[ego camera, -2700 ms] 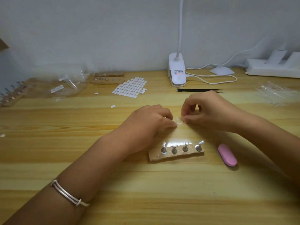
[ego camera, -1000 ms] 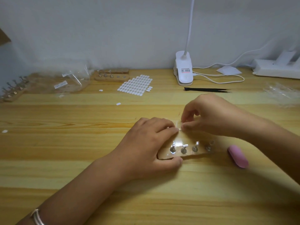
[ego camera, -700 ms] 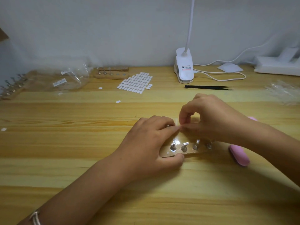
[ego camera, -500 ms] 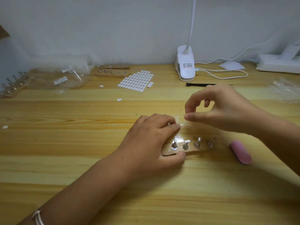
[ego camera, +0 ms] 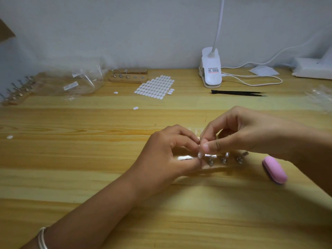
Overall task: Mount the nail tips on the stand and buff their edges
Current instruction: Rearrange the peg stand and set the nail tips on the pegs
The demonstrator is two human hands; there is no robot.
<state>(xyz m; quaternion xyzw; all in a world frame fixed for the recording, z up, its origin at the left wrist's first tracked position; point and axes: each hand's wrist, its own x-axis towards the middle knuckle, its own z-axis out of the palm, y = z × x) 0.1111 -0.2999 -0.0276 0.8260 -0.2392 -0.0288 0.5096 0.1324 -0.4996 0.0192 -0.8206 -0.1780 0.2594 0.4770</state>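
I see a plain, pale grey wall (ego camera: 143,29) across the far side, well beyond the fingers (ego camera: 231,119). A light wooden table (ego camera: 80,159) with long grain lines spreads beneath and all around them. Beyond the fingers, at the table's back edge against the wall, stands a white clip lamp (ego camera: 211,69), its thin neck rising out of view. Its white cable (ego camera: 260,84) loops off to the right. The light is soft and even.

Pink buffer (ego camera: 274,169) close beside stand (ego camera: 220,170)
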